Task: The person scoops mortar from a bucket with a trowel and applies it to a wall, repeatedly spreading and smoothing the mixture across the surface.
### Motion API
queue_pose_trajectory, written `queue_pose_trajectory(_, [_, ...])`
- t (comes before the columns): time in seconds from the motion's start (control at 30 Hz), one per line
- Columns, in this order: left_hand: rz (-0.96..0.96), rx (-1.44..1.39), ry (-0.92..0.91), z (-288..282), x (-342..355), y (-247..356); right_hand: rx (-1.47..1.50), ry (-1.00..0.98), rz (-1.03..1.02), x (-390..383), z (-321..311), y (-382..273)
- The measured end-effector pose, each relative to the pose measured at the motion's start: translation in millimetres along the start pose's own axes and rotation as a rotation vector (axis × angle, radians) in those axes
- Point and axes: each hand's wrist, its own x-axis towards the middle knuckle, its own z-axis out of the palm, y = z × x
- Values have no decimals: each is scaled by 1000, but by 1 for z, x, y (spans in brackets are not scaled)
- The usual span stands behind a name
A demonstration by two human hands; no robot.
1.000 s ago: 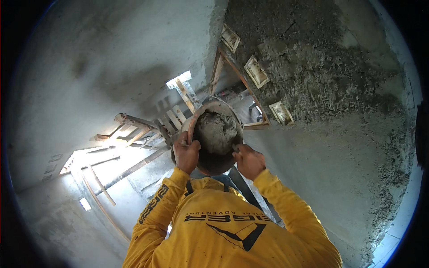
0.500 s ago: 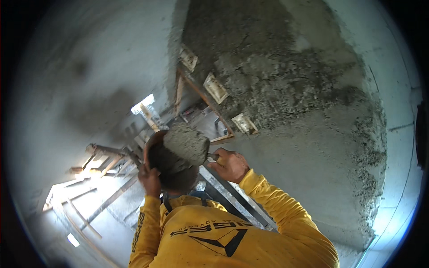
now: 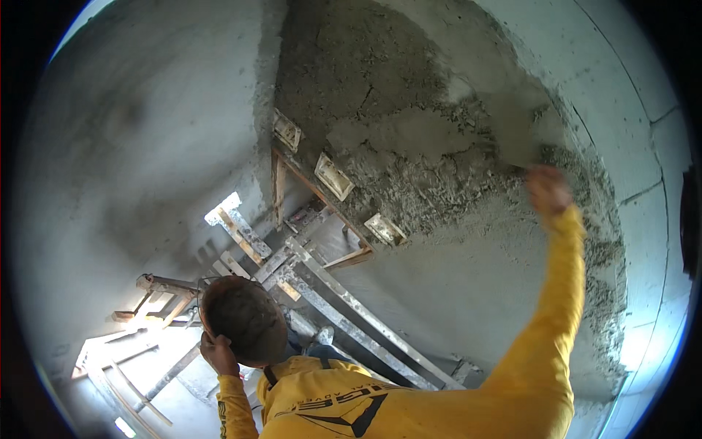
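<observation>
My left hand grips the rim of a round bucket of dark grey mortar, held low at my chest. My right hand, blurred, reaches out to the rough, wet-plastered wall on the right, closed round the handle of a trowel. The trowel's smeared blade lies against or very near the plaster; contact is unclear. Three small pale rectangular frames sit along the plaster's lower left edge, beside a wooden-edged opening.
Below me are long plaster-spattered scaffold planks, wooden framework and my feet beside them. A smooth grey wall fills the left side. Pale block wall runs along the right. Bright openings lie at the lower left.
My right hand has lifted a mortar-loaded trowel from the bucket and swung it up and right to the wall. The bucket has moved down and left with my left hand; the view has shifted.
</observation>
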Motion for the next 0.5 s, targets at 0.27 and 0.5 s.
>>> queue_pose_trajectory(0.27, [80,92,-146,31,8,-21,-72,8,8,-117,-5,-10])
queue_pose_trajectory(0.5, [328,144,-297,101,-3,12,-1019,-418,-589,-170,221,51])
